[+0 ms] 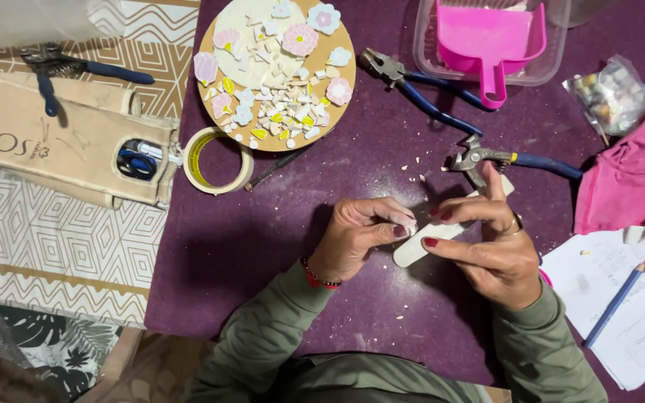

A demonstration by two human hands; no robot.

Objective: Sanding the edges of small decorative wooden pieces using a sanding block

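A long, flat, pale file lies slanted above the purple cloth. The right hand pinches its middle. The left hand's fingertips press something tiny against its lower end.

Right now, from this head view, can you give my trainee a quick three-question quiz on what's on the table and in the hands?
1. True or false: the right hand holds a long white file-like stick.
2. Multiple choice: what lies in the clear plastic tub? A) pink dustpan B) roll of tape C) pencil
3. Fill in: the round wooden board carries broken ____ pieces and small flower shapes.

Key
1. True; the left hand pinches something tiny against it, too small to identify.
2. A, the pink dustpan.
3. Tile.
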